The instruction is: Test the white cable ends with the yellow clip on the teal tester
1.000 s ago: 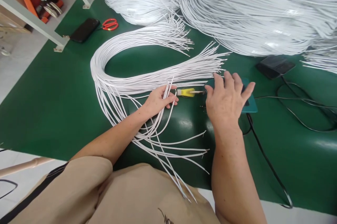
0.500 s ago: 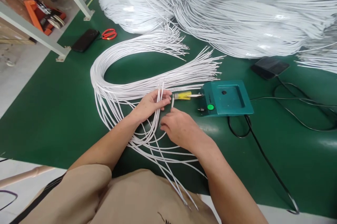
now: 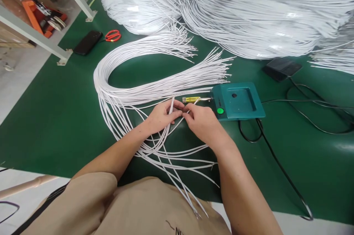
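L hand (image 3: 162,116) pinches white-wire bunch (image 3: 171,107), R hand (image 3: 203,120) a single wire (image 3: 197,101). Pinch nr its tip for ctrl by yellow probe (image 3: 189,99), R hand's 11 o'clock.

One head-worn camera looks forward and down, fairly near, over the green table (image 3: 55,124), its far edge unclear.

Thin white wires (image 3: 166,132) — loosely bunched — curve upward.
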A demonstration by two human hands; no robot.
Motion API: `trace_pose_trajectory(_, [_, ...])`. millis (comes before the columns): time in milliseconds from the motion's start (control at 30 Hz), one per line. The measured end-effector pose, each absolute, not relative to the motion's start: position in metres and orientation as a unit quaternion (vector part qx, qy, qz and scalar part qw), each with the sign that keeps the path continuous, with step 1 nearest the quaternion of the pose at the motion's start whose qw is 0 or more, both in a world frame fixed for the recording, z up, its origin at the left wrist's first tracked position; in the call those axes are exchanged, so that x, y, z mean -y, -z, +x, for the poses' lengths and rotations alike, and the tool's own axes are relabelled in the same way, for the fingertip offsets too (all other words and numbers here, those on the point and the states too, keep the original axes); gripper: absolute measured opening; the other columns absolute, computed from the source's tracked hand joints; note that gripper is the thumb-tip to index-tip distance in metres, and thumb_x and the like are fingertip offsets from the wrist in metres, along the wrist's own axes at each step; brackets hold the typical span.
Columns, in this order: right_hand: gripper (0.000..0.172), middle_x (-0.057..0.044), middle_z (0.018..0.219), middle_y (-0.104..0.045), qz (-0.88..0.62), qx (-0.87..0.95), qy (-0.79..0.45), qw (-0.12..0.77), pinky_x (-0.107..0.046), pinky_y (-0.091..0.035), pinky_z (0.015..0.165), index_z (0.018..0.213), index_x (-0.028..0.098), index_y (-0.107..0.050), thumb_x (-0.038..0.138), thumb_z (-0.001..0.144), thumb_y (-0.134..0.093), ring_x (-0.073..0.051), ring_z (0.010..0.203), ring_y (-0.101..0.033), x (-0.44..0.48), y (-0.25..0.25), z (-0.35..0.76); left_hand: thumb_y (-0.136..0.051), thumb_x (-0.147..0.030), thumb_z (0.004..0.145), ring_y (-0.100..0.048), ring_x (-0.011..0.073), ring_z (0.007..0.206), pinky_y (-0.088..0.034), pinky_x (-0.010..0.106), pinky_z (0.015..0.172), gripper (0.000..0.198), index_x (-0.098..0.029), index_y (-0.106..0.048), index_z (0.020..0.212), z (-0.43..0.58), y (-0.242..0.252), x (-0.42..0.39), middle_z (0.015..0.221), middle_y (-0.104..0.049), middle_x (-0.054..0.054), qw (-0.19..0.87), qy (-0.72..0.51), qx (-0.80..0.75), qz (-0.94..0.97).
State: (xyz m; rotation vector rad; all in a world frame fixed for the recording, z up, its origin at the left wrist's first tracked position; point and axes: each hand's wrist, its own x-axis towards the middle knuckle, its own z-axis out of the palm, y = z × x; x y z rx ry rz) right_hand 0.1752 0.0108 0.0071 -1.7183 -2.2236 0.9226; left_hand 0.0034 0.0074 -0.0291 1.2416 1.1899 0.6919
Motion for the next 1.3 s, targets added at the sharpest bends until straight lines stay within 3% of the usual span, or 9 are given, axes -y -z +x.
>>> trace_pose_trajectory(100, [0.026,-0.010,0.091,-0.073,-0.557,0.774,-0.295,0.063,-0.029,-0.036,0.066,0.090,0.018,-0.069,0.023,0.092,-0.044,-0.020,0.079,-0.064,-0.004,-0.013,0.167,-0.062,-0.040,0.083,-0.061,0.0119,0.075,-0.047,0.017,0.051,0.032,-0.016,-0.062,0.104,0.004,0.030,-0.006,0.094,-0.067,0.006,0.595,-0.321,-0.514,0.528])
trace_pose_trajectory(233, [0.025,-0.006,0.088,-0.072,-0.481,0.791,-0.360,0.115,-0.027,-0.038,0.067,0.086,0.018,-0.069,0.019,0.091,-0.045,-0.016,0.075,-0.062,0.001,-0.018,0.160,-0.063,-0.044,0.083,-0.050,0.0038,0.055,-0.042,0.017,0.050,0.038,-0.017,-0.063,0.110,-0.001,0.028,-0.011,0.101,-0.070,0.007,0.630,-0.366,-0.491,0.478])
trace_pose_trajectory(433, [0.022,-0.002,0.079,-0.071,-0.443,0.783,-0.408,0.154,-0.023,-0.040,0.064,0.075,0.018,-0.069,0.016,0.086,-0.050,-0.012,0.067,-0.059,-0.003,-0.016,0.171,-0.072,-0.041,0.076,-0.061,0.0100,0.074,-0.049,0.021,0.066,0.033,-0.014,-0.068,0.096,-0.004,0.025,-0.013,0.098,-0.071,0.007,0.660,-0.372,-0.465,0.458])
trace_pose_trajectory(600, [0.017,0.001,0.067,-0.064,-0.562,0.628,-0.471,0.260,-0.021,-0.044,0.048,0.081,0.018,-0.066,0.029,0.085,-0.053,-0.009,0.049,-0.053,-0.013,-0.016,0.183,-0.074,-0.034,0.074,-0.066,0.0133,0.078,-0.049,0.020,0.063,0.041,-0.018,-0.063,0.111,-0.004,0.027,-0.012,0.086,-0.064,0.002,0.668,-0.380,-0.452,0.454])
trace_pose_trajectory(733, [0.023,0.003,0.066,-0.063,-0.555,0.596,-0.517,0.265,-0.021,-0.047,0.044,0.092,0.019,-0.064,0.038,0.079,-0.063,-0.009,0.044,-0.054,-0.014,-0.006,0.176,-0.077,-0.028,0.070,-0.062,0.0102,0.073,-0.049,0.020,0.064,0.054,-0.021,-0.058,0.120,-0.003,0.025,-0.011,0.087,-0.063,0.000,0.652,-0.380,-0.461,0.467])
trace_pose_trajectory(867, [0.026,0.003,0.062,-0.060,-0.546,0.574,-0.520,0.319,-0.021,-0.047,0.043,0.078,0.018,-0.061,0.042,0.073,-0.070,-0.009,0.045,-0.054,-0.013,0.002,0.167,-0.078,-0.026,0.069,-0.058,0.0081,0.067,-0.047,0.019,0.059,0.056,-0.020,-0.055,0.119,-0.002,0.023,-0.009,0.083,-0.063,0.000,0.624,-0.387,-0.468,0.492])
trace_pose_trajectory(1067, [0.026,0.003,0.065,-0.058,-0.530,0.469,-0.535,0.462,-0.023,-0.053,0.047,0.074,0.016,-0.060,0.042,0.080,-0.062,-0.006,0.045,-0.049,-0.017,0.001,0.164,-0.077,-0.026,0.069,-0.057,0.0074,0.064,-0.044,0.017,0.054,0.051,-0.021,-0.052,0.114,0.000,0.024,-0.009,0.080,-0.060,-0.002,0.612,-0.395,-0.479,0.490])
trace_pose_trajectory(1200, [0.036,0.002,0.063,-0.058,-0.554,0.500,-0.544,0.383,-0.022,-0.051,0.041,0.076,0.017,-0.062,0.052,0.070,-0.071,-0.009,0.048,-0.053,-0.014,0.003,0.162,-0.077,-0.027,0.069,-0.056,0.0067,0.062,-0.043,0.018,0.055,0.046,-0.020,-0.050,0.105,0.001,0.025,-0.008,0.079,-0.060,-0.003,0.601,-0.405,-0.483,0.491])
trace_pose_trajectory(1300, [0.033,0.002,0.061,-0.060,-0.553,0.517,-0.534,0.376,-0.020,-0.050,0.043,0.073,0.017,-0.062,0.046,0.066,-0.075,-0.011,0.052,-0.056,-0.013,0.006,0.160,-0.078,-0.026,0.068,-0.058,0.0073,0.066,-0.046,0.019,0.062,0.042,-0.020,-0.048,0.097,0.002,0.025,-0.007,0.078,-0.060,-0.003,0.597,-0.416,-0.474,0.496])
